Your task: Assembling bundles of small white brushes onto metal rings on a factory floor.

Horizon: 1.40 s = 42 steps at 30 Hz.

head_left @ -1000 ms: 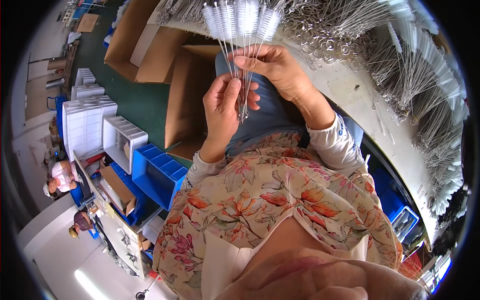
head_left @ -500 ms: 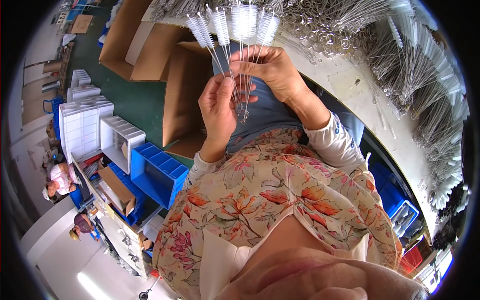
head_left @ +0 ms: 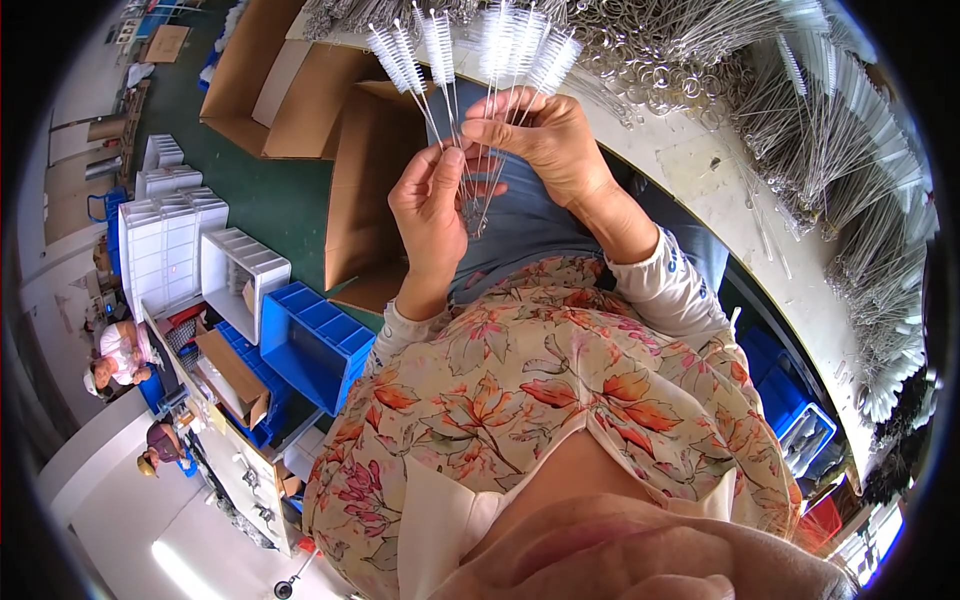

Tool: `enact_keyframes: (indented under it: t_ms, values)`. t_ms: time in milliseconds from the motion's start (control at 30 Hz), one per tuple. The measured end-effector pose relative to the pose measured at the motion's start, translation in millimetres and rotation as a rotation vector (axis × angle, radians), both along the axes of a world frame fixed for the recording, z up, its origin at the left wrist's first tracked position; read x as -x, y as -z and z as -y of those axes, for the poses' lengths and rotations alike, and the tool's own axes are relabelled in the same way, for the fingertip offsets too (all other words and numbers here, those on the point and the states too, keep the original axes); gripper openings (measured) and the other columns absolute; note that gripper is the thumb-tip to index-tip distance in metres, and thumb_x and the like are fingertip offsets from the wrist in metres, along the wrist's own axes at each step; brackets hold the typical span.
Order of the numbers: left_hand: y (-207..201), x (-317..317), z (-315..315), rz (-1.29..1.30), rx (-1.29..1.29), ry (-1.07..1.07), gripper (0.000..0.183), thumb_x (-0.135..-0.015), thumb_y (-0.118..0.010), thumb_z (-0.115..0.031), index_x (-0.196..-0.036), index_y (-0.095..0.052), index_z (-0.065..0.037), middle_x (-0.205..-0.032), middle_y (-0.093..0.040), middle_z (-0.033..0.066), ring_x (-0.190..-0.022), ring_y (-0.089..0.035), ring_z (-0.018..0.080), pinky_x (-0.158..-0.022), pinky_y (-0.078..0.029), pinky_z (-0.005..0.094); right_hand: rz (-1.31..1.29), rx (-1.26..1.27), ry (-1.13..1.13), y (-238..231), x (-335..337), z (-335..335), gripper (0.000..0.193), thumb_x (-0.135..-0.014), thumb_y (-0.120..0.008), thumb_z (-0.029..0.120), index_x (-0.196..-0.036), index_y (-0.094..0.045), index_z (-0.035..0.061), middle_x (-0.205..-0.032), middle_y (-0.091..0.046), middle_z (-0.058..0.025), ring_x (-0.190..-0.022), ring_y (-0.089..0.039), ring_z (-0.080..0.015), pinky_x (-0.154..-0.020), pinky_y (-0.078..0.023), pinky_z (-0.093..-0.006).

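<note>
Left fingers (head_left: 448, 172) and right fingers (head_left: 492, 132) pinch white-bristled brushes (head_left: 497, 50), fanned wider than a second ago.

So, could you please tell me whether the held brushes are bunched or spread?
Spread: the brushes fan out above the left hand and right hand, with a gap between bristle heads.

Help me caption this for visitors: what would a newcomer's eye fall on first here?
Probably the white-bristled brushes, fanned out at the top middle in the fingers of the left hand and right hand. Next might come the big heap of wire brushes at upper right, on the pale table. The flowered shirt, bright with orange and pink, fills the lower middle.
</note>
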<state>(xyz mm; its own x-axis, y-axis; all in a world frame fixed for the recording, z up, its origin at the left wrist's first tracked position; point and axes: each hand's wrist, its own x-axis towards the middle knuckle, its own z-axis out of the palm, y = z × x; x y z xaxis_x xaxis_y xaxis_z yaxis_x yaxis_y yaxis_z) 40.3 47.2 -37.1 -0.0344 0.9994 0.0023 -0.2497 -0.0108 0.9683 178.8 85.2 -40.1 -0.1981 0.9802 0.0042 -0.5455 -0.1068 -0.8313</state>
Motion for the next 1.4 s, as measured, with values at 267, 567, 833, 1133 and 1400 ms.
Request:
enact_keyframes:
  t_ms: [267, 567, 833, 1133, 1400]
  values:
    - [0.8, 0.0, -0.1, 0.038, 0.013, 0.057, 0.027, -0.095, -0.045, -0.019, -0.106, -0.054, 0.004, -0.096, -0.062, 0.0159, -0.080, -0.063, 0.0195, -0.060, -0.057, 0.0335, 0.003, 0.068, -0.010, -5.1, 1.5, 2.0, 0.013, -0.078, -0.068, 0.001, -0.090, -0.065, -0.0011, -0.079, -0.067, -0.0089, -0.068, -0.065, -0.0138, -0.061, -0.054, -0.0241]
    - [0.3, -0.2, -0.3, -0.031, -0.010, 0.076, 0.030, -0.097, -0.040, -0.022, -0.103, -0.053, 0.005, -0.091, -0.061, 0.0143, -0.076, -0.063, 0.0194, -0.058, -0.057, 0.0341, 0.073, 0.097, -0.041, -11.4, 0.5, 2.6, 0.018, -0.078, -0.069, 0.004, -0.094, -0.064, -0.0017, -0.077, -0.066, -0.0079, -0.066, -0.064, -0.0126, -0.059, -0.053, -0.0222]
    - [-2.3, -1.8, 1.5, 0.008, -0.018, 0.067, 0.030, -0.097, -0.039, -0.020, -0.101, -0.052, 0.007, -0.089, -0.060, 0.0149, -0.075, -0.064, 0.0218, -0.058, -0.058, 0.0326, 0.103, 0.090, -0.034, -10.6, 3.8, 4.3, 0.013, -0.079, -0.069, 0.007, -0.089, -0.066, -0.0002, -0.077, -0.066, -0.0064, -0.065, -0.063, -0.0100, -0.057, -0.051, -0.0211]
    - [0.0, 2.2, 1.7, 0.084, 0.015, 0.103, 0.020, -0.085, -0.057, -0.001, -0.104, -0.053, 0.005, -0.090, -0.062, 0.0135, -0.076, -0.064, 0.0195, -0.058, -0.059, 0.0321, 0.119, 0.048, -0.051, -9.5, 1.9, 4.0, 0.019, -0.079, -0.070, 0.009, -0.095, -0.065, -0.0006, -0.077, -0.066, -0.0044, -0.067, -0.060, -0.0075, -0.061, -0.050, -0.0201]
    - [-4.2, 2.9, 1.4, 0.058, 0.009, 0.014, 0.022, -0.085, -0.058, -0.004, -0.106, -0.055, 0.002, -0.091, -0.063, 0.0112, -0.076, -0.062, 0.0156, -0.056, -0.057, 0.0297, 0.092, 0.019, -0.064, -9.3, -0.6, 4.4, 0.021, -0.083, -0.064, 0.011, -0.101, -0.064, -0.0001, -0.085, -0.065, -0.0058, -0.074, -0.059, -0.0090, -0.068, -0.048, -0.0214]
